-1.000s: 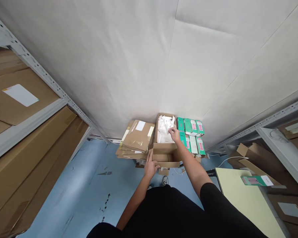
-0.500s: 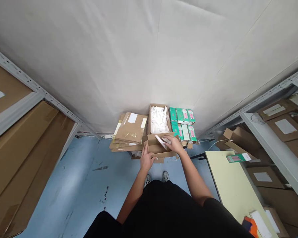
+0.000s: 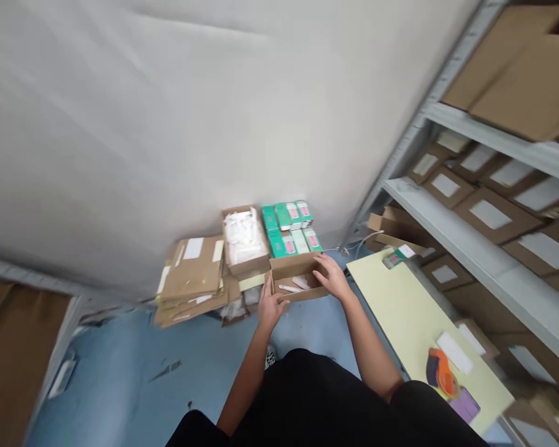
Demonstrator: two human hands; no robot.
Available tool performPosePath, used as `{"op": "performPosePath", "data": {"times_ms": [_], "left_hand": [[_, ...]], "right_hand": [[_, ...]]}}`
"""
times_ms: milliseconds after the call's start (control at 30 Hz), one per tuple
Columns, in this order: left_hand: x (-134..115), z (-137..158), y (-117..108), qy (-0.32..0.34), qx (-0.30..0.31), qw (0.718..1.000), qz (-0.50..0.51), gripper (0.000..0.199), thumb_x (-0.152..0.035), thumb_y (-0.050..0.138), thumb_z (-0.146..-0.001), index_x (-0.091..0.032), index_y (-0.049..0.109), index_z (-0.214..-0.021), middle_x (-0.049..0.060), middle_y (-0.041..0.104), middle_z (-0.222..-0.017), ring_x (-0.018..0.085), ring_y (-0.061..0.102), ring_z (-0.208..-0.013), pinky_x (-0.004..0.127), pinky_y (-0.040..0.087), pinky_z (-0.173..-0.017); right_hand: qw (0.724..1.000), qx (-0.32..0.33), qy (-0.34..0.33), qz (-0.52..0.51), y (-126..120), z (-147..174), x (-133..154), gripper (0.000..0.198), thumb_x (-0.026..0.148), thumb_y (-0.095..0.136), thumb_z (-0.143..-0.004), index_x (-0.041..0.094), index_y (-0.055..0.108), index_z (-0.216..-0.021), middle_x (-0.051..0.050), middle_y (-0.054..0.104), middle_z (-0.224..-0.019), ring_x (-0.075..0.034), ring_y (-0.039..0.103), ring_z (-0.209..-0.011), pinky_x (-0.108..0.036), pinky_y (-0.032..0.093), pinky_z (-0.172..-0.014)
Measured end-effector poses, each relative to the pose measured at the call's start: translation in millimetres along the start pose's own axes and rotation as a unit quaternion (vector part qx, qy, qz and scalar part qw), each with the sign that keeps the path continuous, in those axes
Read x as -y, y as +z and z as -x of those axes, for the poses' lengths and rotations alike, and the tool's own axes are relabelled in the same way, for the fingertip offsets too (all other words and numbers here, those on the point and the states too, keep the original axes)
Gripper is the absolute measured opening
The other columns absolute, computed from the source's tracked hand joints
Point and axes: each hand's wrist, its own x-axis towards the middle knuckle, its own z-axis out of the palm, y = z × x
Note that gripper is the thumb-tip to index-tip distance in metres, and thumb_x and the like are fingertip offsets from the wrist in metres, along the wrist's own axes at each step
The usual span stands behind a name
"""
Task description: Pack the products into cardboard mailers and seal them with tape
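An open-topped cardboard box (image 3: pixel 292 267) is held up in front of me, above the floor. Two slim white items (image 3: pixel 301 282) lie inside it; their exact kind is too small to tell. My left hand (image 3: pixel 270 305) grips the left end of the box, thumb along the near side. At the opposite end, my right hand (image 3: pixel 331 277) holds the box with its fingers over the edge. Behind it stands a carton (image 3: pixel 246 268) filled with white wrapped pieces, beside several green boxes (image 3: pixel 279 242) with pink pictures.
Flattened cardboard sheets (image 3: pixel 193 267) are stacked left of the carton. On my right a pale yellow table (image 3: pixel 400 310) bears a green box (image 3: pixel 395 257), an orange tape dispenser (image 3: pixel 442 366) and a white item. Metal shelves (image 3: pixel 447 202) with cartons line the right side.
My right hand has let go of a white item, now lying in the box, and taken the box's right end. The view has turned right and the box has moved away from the carton.
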Motion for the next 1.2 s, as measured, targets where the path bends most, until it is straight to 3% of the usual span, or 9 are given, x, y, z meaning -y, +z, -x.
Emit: {"op": "performPosePath", "data": {"times_ms": [167, 367, 500, 600, 767, 900, 1033, 1200], "left_hand": [[-94.8, -20.2, 86.4, 0.126, 0.109, 0.986, 0.025, 0.007, -0.024, 0.081, -0.081, -0.019, 0.079, -0.085, 0.008, 0.024, -0.175, 0.041, 0.032, -0.157, 0.059, 0.038, -0.125], [-202.5, -21.7, 193.4, 0.246, 0.232, 0.940, 0.033, 0.006, -0.023, 0.081, -0.082, -0.019, 0.077, -0.084, 0.009, 0.023, -0.175, 0.041, 0.029, -0.158, 0.060, 0.041, -0.122], [-259.0, -13.5, 253.7, 0.297, 0.314, 0.901, 0.030, 0.008, -0.019, 0.083, -0.079, -0.018, 0.076, -0.082, 0.009, 0.023, -0.176, 0.041, 0.026, -0.159, 0.062, 0.038, -0.123], [-282.7, -6.4, 289.2, 0.316, 0.368, 0.874, 0.026, 0.010, -0.018, 0.085, -0.076, -0.018, 0.075, -0.080, 0.009, 0.024, -0.175, 0.041, 0.022, -0.160, 0.061, 0.034, -0.126], [-284.5, -25.8, 332.4, 0.352, 0.424, 0.834, 0.041, 0.008, -0.016, 0.080, -0.077, -0.017, 0.074, -0.083, 0.008, 0.018, -0.177, 0.037, 0.014, -0.163, 0.058, 0.027, -0.130], [-288.6, -80.6, 363.9, 0.358, 0.439, 0.822, 0.060, 0.013, -0.016, 0.077, -0.074, -0.018, 0.076, -0.087, 0.006, 0.022, -0.176, 0.038, 0.015, -0.163, 0.065, 0.027, -0.128], [-312.6, -141.4, 397.3, 0.370, 0.454, 0.807, 0.079, 0.013, -0.012, 0.078, -0.070, -0.019, 0.076, -0.080, 0.007, 0.032, -0.173, 0.041, 0.020, -0.161, 0.064, 0.029, -0.128], [-327.2, -186.7, 430.3, 0.355, 0.503, 0.787, 0.047, 0.027, -0.016, 0.083, -0.069, -0.019, 0.080, -0.095, 0.014, 0.035, -0.170, 0.043, 0.018, -0.161, 0.061, 0.025, -0.128]], "right_hand": [[0.989, -0.096, 0.107, 0.044, -88.3, 87.2, -68.3, 0.053, 0.032, 0.060, -0.097, 0.026, 0.058, -0.150, -0.012, 0.055, -0.156, -0.031, 0.050, -0.146, -0.056, 0.039, -0.124], [0.948, -0.188, 0.239, 0.092, -180.5, 195.3, -129.2, 0.064, 0.032, 0.061, -0.095, 0.029, 0.048, -0.157, -0.012, 0.047, -0.163, -0.033, 0.044, -0.151, -0.059, 0.037, -0.123], [0.910, -0.245, 0.317, 0.105, -217.5, 255.1, -153.4, 0.068, 0.035, 0.061, -0.095, 0.029, 0.042, -0.161, -0.011, 0.049, -0.161, -0.031, 0.042, -0.152, -0.057, 0.035, -0.125], [0.884, -0.289, 0.354, 0.098, -224.6, 278.8, -170.7, 0.065, 0.036, 0.058, -0.097, 0.026, 0.045, -0.159, -0.012, 0.052, -0.159, -0.030, 0.044, -0.151, -0.055, 0.037, -0.125], [0.869, -0.316, 0.369, 0.096, -218.8, 275.4, -200.4, 0.062, 0.035, 0.057, -0.096, 0.023, 0.049, -0.156, -0.014, 0.051, -0.159, -0.030, 0.043, -0.151, -0.054, 0.036, -0.126], [0.858, -0.315, 0.393, 0.098, -225.1, 256.4, -219.4, 0.064, 0.035, 0.061, -0.094, 0.027, 0.049, -0.156, -0.012, 0.047, -0.163, -0.031, 0.043, -0.152, -0.055, 0.038, -0.124], [0.835, -0.319, 0.434, 0.112, -239.2, 231.2, -239.6, 0.065, 0.035, 0.063, -0.092, 0.026, 0.050, -0.155, -0.013, 0.044, -0.164, -0.033, 0.044, -0.150, -0.058, 0.039, -0.122], [0.819, -0.322, 0.462, 0.111, -249.0, 191.5, -274.5, 0.067, 0.034, 0.066, -0.090, 0.028, 0.051, -0.154, -0.012, 0.045, -0.164, -0.032, 0.043, -0.151, -0.057, 0.038, -0.123]]}}
